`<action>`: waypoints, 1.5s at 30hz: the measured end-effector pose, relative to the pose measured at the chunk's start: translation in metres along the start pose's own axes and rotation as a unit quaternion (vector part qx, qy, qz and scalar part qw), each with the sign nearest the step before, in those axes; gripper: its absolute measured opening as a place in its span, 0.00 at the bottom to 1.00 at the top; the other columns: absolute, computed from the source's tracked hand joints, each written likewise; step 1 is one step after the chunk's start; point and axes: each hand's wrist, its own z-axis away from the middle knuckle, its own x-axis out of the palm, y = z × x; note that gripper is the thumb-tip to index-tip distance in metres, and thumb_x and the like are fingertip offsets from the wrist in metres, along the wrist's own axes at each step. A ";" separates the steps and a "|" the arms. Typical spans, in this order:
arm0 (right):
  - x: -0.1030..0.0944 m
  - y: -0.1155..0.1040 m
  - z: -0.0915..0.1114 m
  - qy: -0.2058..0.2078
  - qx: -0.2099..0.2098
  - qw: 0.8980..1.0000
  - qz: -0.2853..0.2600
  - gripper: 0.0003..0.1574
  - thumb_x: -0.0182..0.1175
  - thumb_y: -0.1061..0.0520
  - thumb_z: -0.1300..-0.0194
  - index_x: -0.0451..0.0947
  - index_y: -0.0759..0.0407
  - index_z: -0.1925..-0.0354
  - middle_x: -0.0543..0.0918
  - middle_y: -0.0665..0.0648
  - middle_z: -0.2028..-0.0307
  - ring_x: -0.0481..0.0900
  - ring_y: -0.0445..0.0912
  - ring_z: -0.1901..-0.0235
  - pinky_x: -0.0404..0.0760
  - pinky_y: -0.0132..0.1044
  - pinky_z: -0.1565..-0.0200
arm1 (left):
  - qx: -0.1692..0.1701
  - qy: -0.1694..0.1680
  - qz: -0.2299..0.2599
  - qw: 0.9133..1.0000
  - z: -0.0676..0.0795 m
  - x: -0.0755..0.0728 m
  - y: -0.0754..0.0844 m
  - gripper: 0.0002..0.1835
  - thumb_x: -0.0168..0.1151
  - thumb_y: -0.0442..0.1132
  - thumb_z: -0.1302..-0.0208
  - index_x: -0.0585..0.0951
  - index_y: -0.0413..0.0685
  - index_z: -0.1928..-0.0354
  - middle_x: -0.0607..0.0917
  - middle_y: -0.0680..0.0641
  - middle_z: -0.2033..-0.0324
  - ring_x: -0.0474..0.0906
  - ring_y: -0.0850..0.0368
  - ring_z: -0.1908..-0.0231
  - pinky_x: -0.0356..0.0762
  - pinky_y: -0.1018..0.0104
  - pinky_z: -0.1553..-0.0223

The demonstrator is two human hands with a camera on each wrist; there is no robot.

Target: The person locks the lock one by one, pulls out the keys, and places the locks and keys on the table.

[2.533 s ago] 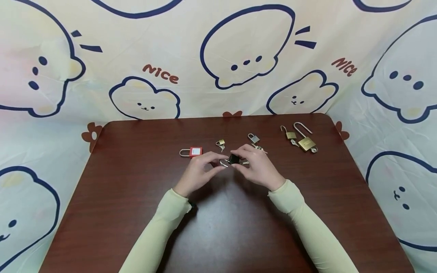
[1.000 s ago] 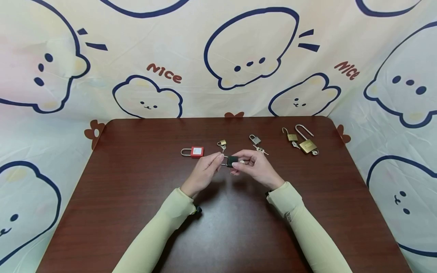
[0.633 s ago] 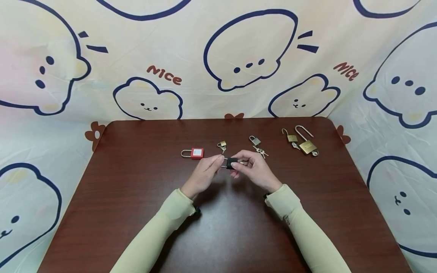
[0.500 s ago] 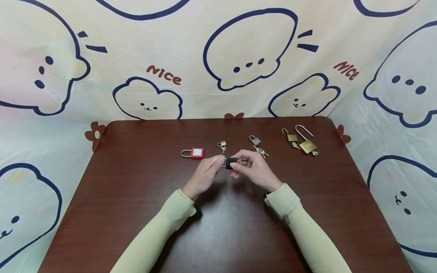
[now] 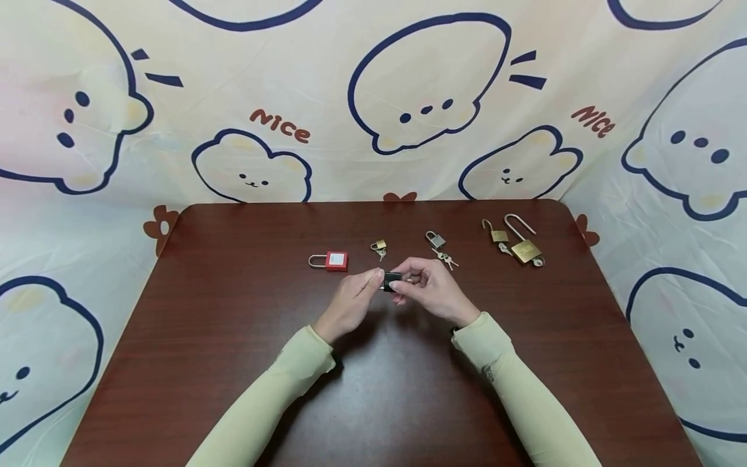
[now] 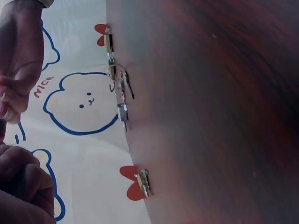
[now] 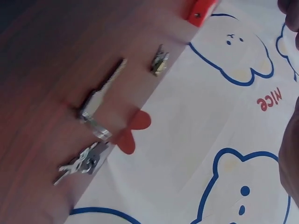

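Observation:
In the head view, a black padlock (image 5: 392,279) is held off the table between the two hands. My left hand (image 5: 345,303) holds its shackle end, with thumb and fingers together; the shackle is almost wholly covered. My right hand (image 5: 436,290) pinches the padlock's body, its thumb on the near face. A key partly shows among the right fingers. In the left wrist view, a ring with keys (image 6: 124,81) appears below the hands. The right wrist view shows a key (image 7: 100,100), blurred, above the tabletop.
On the brown table (image 5: 233,337), a red padlock (image 5: 336,261) lies left of a small brass padlock (image 5: 380,245). Behind my right hand is a grey padlock (image 5: 438,240) with keys (image 5: 446,259). Two brass padlocks, one large (image 5: 526,251), lie far right with shackles open.
The padlock's shackle, earlier visible and swung out, has been turned in line and its exposed length has shrunk. The body has shifted left against my left fingers. The other padlocks stay put.

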 end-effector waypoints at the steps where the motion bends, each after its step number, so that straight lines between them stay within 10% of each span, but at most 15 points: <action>1: 0.000 0.001 0.000 0.001 0.002 1.000 0.007 0.09 0.66 0.68 0.32 0.82 0.71 0.54 0.87 0.68 0.70 0.88 0.46 0.74 0.89 0.39 0.66 | 0.000 -0.002 -0.011 1.000 0.000 0.000 0.000 0.19 0.46 0.45 0.17 0.81 0.48 0.65 0.80 0.48 0.73 0.70 0.60 0.71 0.66 0.66 0.66; 6: -0.001 0.002 -0.001 0.005 0.004 1.000 0.016 0.10 0.66 0.68 0.31 0.82 0.70 0.52 0.87 0.72 0.66 0.89 0.47 0.72 0.90 0.45 0.64 | 0.002 -0.016 -0.026 1.000 -0.001 -0.003 0.001 0.18 0.45 0.46 0.17 0.74 0.49 0.67 0.73 0.53 0.79 0.67 0.61 0.78 0.64 0.67 0.73; 15: 0.004 0.001 -0.006 0.023 -0.002 0.999 0.037 0.13 0.68 0.66 0.33 0.83 0.64 0.50 0.89 0.63 0.66 0.90 0.51 0.70 0.90 0.47 0.63 | -0.039 -0.028 0.116 0.992 -0.004 -0.004 0.002 0.13 0.52 0.47 0.18 0.76 0.48 0.59 0.78 0.32 0.74 0.69 0.58 0.86 0.72 0.66 0.82; 28: -0.002 0.001 -0.005 0.000 0.018 1.000 0.016 0.10 0.63 0.66 0.28 0.83 0.70 0.51 0.88 0.73 0.61 0.90 0.61 0.63 0.89 0.53 0.58 | -0.013 -0.013 0.091 0.996 -0.007 -0.011 0.001 0.12 0.53 0.46 0.19 0.76 0.48 0.61 0.78 0.45 0.79 0.71 0.57 0.85 0.73 0.65 0.81; 45: -0.002 0.002 -0.005 -0.025 0.032 0.998 0.039 0.06 0.64 0.67 0.29 0.87 0.69 0.59 0.91 0.64 0.65 0.91 0.46 0.67 0.90 0.41 0.61 | -0.053 -0.034 0.136 0.989 -0.004 -0.016 -0.001 0.09 0.60 0.49 0.23 0.76 0.54 0.60 0.75 0.46 0.79 0.71 0.52 0.81 0.73 0.64 0.78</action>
